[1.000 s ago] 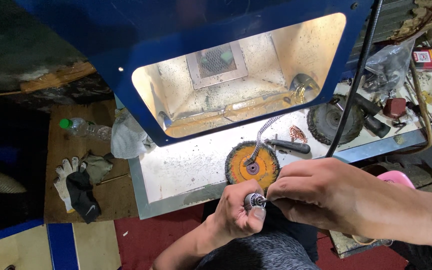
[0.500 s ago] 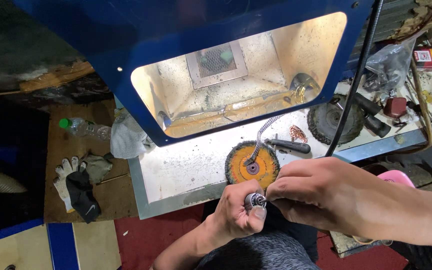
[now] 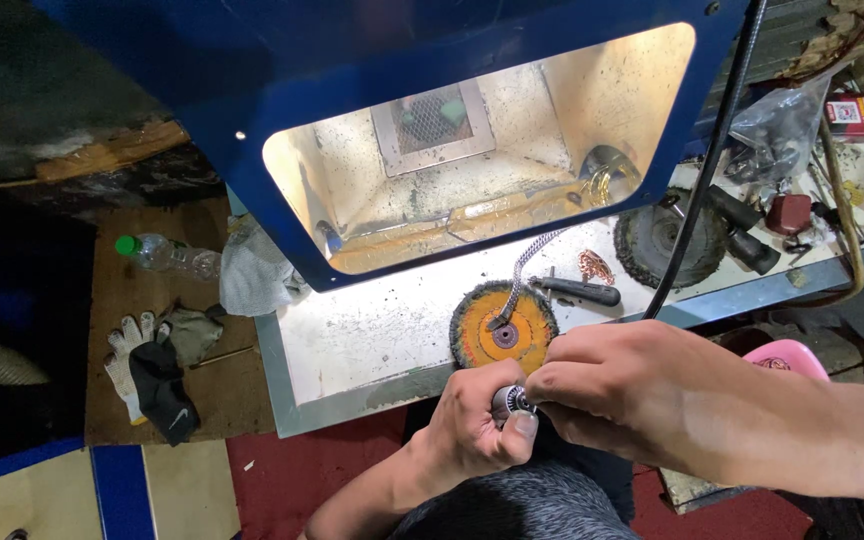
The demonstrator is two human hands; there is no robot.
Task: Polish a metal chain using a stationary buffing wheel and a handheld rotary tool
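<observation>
Pinching a small metal chuck [image 3: 512, 402], left hand [image 3: 472, 430] clenched round it, right hand [image 3: 622, 395] gripping its tip; hard, probably slick, best held by the ridged collar.

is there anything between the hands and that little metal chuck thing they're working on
Nothing visible. The left hand already grips the small metal chuck piece, thumb pressed on its side, and the right hand closes on it from the other side with its fingers touching it. The orange wire brush wheel lies beyond, on the tray.
</observation>
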